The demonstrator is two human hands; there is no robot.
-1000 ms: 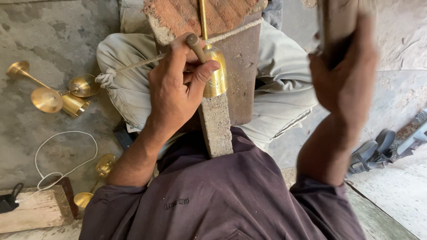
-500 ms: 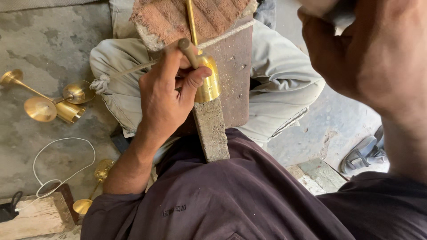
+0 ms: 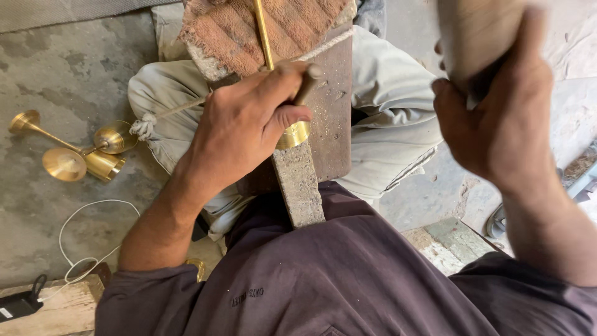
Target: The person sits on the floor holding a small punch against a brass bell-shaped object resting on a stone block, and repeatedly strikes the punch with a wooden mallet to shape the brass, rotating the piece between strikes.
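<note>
Shirt: the dark purple shirt (image 3: pixel 323 286) is filling the bottom of the view, closest to the camera.
Right hand: the right hand (image 3: pixel 497 112) is closing tight around a blurry wooden block (image 3: pixel 476 34), held up high at the right. A second ago it was also up high, and half a second ago it was so close that it hid the block, so it is swinging up and down, as if hitting again and again.
Left hand: the left hand (image 3: pixel 245 127) is wrapping its fingers around a short stick tool (image 3: pixel 306 84) and is staying on the same spot as before.
Brass piece: the shiny brass piece (image 3: pixel 292 134) is sitting under the left thumb, on a grey bar (image 3: pixel 298 183) that is lying over the lap. Its thin rod (image 3: pixel 262 34) is pointing away over the brick (image 3: pixel 267 31). It is not moving between pictures.
Far left: more brass cups (image 3: pixel 74 152) are lying on the floor (image 3: pixel 56 68), and a white wire (image 3: pixel 87 249) is curling near them.
</note>
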